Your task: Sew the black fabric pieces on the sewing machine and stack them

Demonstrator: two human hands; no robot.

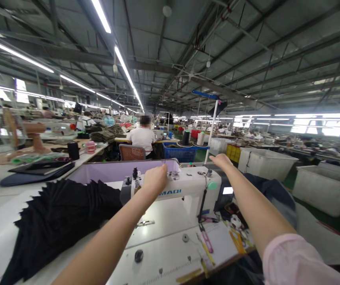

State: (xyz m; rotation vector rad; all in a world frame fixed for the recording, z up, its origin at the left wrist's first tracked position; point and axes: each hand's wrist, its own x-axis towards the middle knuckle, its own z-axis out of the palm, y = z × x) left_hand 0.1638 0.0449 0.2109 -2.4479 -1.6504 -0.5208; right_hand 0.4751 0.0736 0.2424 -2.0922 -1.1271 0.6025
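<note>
A white sewing machine (pixel 199 190) stands on a white sewing table (pixel 158 241). Over the top of its arm is my left hand (pixel 155 178), fingers closed together; what they may hold is too small to make out. My right hand (pixel 221 161) reaches beyond the machine's right end, near the base of a white thread-stand pole (pixel 212 132), its fingers pinched and their contents unclear. Black and pale thread cones (pixel 186 137) sit on the stand. Pleated black fabric (pixel 65 213) lies to the machine's left.
Pink snips (pixel 206 238), a yellow tool (pixel 237 240) and a bobbin (pixel 185 237) lie right of the needle area. A seated person (pixel 142 138) is ahead. Large white bins (pixel 266 162) stand at the right, dark fabric (pixel 267 194) nearer.
</note>
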